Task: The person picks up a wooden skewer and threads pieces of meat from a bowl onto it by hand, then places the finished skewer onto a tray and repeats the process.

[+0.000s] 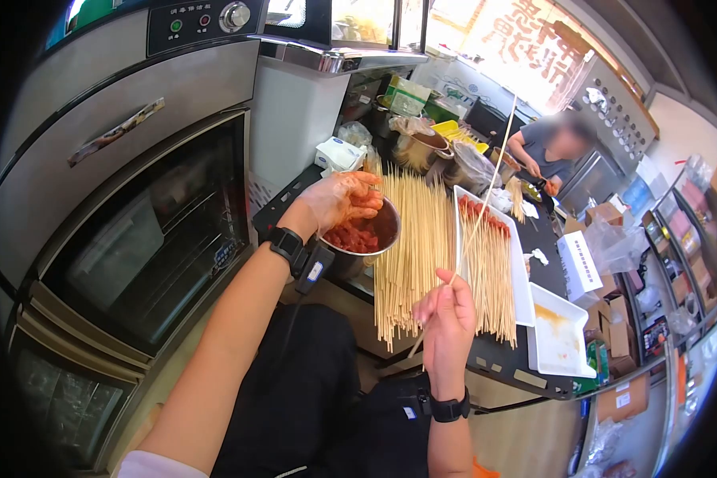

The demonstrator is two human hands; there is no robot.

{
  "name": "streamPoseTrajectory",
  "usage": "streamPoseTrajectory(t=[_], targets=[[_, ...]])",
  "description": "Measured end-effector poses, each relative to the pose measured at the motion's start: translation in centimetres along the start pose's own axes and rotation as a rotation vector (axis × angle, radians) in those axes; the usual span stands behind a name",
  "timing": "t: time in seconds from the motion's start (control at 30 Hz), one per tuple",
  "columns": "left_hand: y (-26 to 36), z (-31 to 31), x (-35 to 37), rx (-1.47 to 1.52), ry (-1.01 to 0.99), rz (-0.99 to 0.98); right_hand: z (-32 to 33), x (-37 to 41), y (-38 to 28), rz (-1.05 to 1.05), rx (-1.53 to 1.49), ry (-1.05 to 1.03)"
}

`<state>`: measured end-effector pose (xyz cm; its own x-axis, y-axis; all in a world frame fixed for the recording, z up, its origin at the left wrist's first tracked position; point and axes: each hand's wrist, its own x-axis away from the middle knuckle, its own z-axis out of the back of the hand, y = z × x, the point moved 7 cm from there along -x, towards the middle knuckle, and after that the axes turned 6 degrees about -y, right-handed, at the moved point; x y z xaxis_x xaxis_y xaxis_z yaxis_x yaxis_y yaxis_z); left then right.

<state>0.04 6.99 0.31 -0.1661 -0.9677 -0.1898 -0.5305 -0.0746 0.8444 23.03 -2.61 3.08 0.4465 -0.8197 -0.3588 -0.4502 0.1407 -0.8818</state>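
Right hand (448,319) sits low in the middle of the shot, fingers pressed together and pinching a single skewer (478,219) near its bottom end. The stick runs up toward 1 o'clock, way past the trays, with nothing on it that I can see.

Left hand (344,201) is up at about 10 o'clock from the right one, hovering right over a metal bowl (390,233) of red marinated meat (354,237). The fingers are bunched close, slightly curled and smeared with sauce. Can't tell if they've actually got a piece or are just resting on the pile.

Between the two hands, a big heap of bare sticks (413,255) lies spread on the dark counter, just beside the bowl at its 3 o'clock. Next over, at 3 o'clock from the heap, there's a long white tray (522,287) with loaded sticks (490,271) lying on it, meat at the far tips. At 5 o'clock from that sits a smaller white tray (562,354) with orange smears in it.

Big oven (135,239) fills the 9 o'clock side. Another person (546,147) is working at the far end of the counter, up at 1 o'clock.
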Motion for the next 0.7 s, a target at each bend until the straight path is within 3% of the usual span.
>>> streamPoseTrajectory(t=[0.1, 0.17, 0.3, 0.37, 0.4, 0.47, 0.5, 0.57, 0.6, 0.67, 0.7], targets=[[-0.8, 0.9, -0.4, 0.102, 0.006, 0.035, -0.5, -0.2, -0.1, 0.014, -0.064, 0.009], [0.1, 1.1, -1.0, -0.854, -0.119, -0.164, -0.6, -0.1, 0.3, 0.008, -0.152, 0.003], [1.5, -1.0, 0.2, -1.026, -0.093, -0.139, -0.8, 0.9, 1.5, -0.079, -0.189, 0.021], [2.7, -3.9, 1.4, -1.493, -0.093, -0.241, -0.4, 1.7, 2.6, -0.142, -0.187, 0.022], [2.2, -3.6, 1.1, -1.499, -0.096, -0.232, 0.0, 2.0, 3.4, -0.125, -0.292, -0.005], [2.0, -1.5, 0.6, -0.922, -0.016, -0.352, 0.8, 2.4, 4.4, -0.111, -0.407, -0.028], [1.7, -1.1, 0.5, -0.929, -0.014, -0.344, 0.8, 2.5, 4.8, -0.123, -0.399, -0.069], [1.1, -0.3, 0.2, -0.505, -0.095, -0.306, 0.3, 2.5, 5.2, -0.135, -0.403, -0.113], [1.5, -0.8, 0.5, -0.513, -0.09, -0.299, -0.2, 2.5, 5.3, -0.16, -0.308, -0.079], [1.5, -2.2, 0.8, 0.138, -0.126, -0.133, -0.6, 2.6, 5.4, -0.191, -0.247, -0.057], [1.4, -2.1, 0.7, 0.129, -0.123, -0.127, -0.5, 2.7, 5.5, -0.189, -0.258, -0.055]])
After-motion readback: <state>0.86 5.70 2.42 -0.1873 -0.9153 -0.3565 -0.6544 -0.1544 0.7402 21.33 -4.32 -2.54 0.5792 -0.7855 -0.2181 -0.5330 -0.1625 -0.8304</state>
